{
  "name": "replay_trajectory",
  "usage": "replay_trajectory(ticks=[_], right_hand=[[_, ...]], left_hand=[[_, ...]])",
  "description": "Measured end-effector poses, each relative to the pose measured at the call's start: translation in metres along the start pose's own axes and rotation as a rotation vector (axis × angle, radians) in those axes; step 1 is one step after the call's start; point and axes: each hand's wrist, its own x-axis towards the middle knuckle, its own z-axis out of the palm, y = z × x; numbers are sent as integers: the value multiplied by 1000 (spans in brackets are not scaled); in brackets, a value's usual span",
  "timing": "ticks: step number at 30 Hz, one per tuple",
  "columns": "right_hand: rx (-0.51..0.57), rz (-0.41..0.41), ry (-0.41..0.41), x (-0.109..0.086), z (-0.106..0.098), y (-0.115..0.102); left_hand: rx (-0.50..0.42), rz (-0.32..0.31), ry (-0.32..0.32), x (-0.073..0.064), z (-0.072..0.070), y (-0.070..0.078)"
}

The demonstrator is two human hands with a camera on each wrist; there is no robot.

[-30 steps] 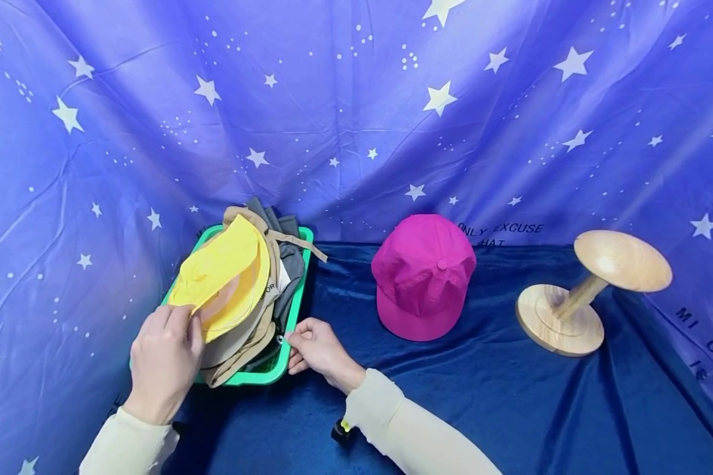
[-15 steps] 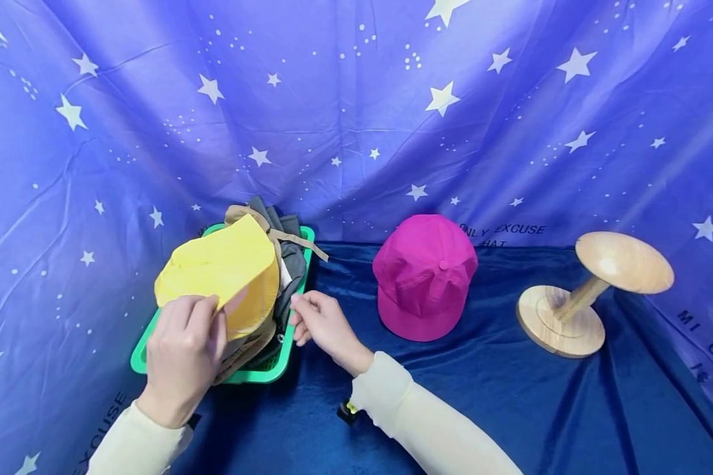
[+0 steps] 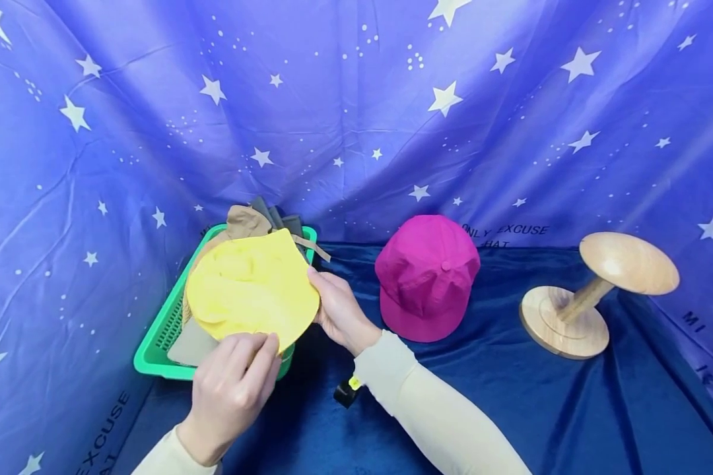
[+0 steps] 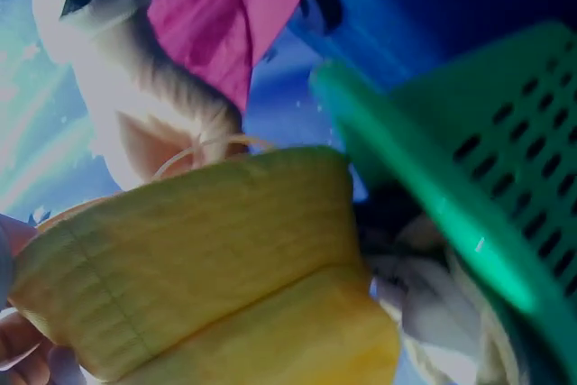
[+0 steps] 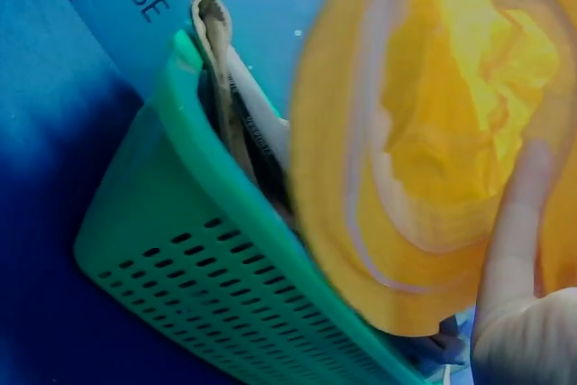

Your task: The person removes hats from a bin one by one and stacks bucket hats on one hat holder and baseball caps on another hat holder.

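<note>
A yellow bucket hat (image 3: 249,290) is held above the green basket (image 3: 154,349), its outside facing up in the head view. My left hand (image 3: 232,389) pinches the near edge of its brim. At the hat's right side, my right hand (image 3: 344,310) grips the brim, its other fingers partly hidden. The right wrist view looks into the underside of the yellow bucket hat (image 5: 469,87), with a finger (image 5: 514,241) of my right hand against it. Several beige and dark grey hats lie in the basket, partly covered; one is a beige hat (image 3: 246,221).
A magenta cap (image 3: 428,277) sits on the dark blue cloth (image 3: 463,382) right of the basket. Farther right stands a wooden hat stand (image 3: 594,297) with a round base and domed top. A star-printed blue curtain (image 3: 356,99) hangs behind and at the sides.
The yellow bucket hat has moved up and to the right, turning its outside upward. My left hand has moved right with it. My right hand has gone from the basket's rim to the brim.
</note>
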Motion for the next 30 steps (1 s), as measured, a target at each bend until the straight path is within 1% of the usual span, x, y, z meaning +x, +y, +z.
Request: replay_trajectory(ticks=[3,4,6,9,11,12,16,18,19,20,21,23,24,25,26,27,28,29,30], right_hand=[[-36,-41,90,1,0,-3],[-59,-53,109,1,0,-4],[-104,-77,127,1,1,-7],[-184,-141,134,-1,3,-12],[-232,-194,122,-4,4,-15],[-252,-221,103,-6,5,-17],[-347,-336,-8,-15,8,-23],[-415,-394,-61,-21,9,-26],[-455,-424,-78,-24,10,-28],[-492,-451,-91,-27,10,-29],[-524,-474,-107,-30,10,-31],[-572,-519,-132,-36,10,-35],[-580,-536,-145,-39,10,-37],[-588,-551,-154,-43,10,-39],[-587,-562,-161,-46,9,-41],[-583,-572,-164,-48,9,-43],[-576,-580,-164,-51,9,-45],[-567,-585,-165,-53,8,-46],[-560,-588,-165,-54,8,-47]], left_hand=[[-3,23,-1,-4,2,4],[-4,28,-3,-6,3,5],[-11,33,-5,-12,4,6],[-30,24,-16,-20,6,10],[-48,9,-19,-25,8,14],[-59,-2,-22,-26,9,16],[-101,-44,-19,-29,12,26],[-154,-46,9,-28,13,31],[-189,-26,39,-28,14,34],[-240,9,75,-29,16,36],[-296,52,110,-30,19,38],[-400,164,161,-37,25,45],[-447,212,163,-43,27,50],[-495,234,139,-50,30,57],[-543,228,103,-60,32,65],[-591,182,53,-70,34,75],[-645,95,-4,-81,36,86],[-693,-29,-63,-91,38,97],[-764,-211,-151,-99,39,108]])
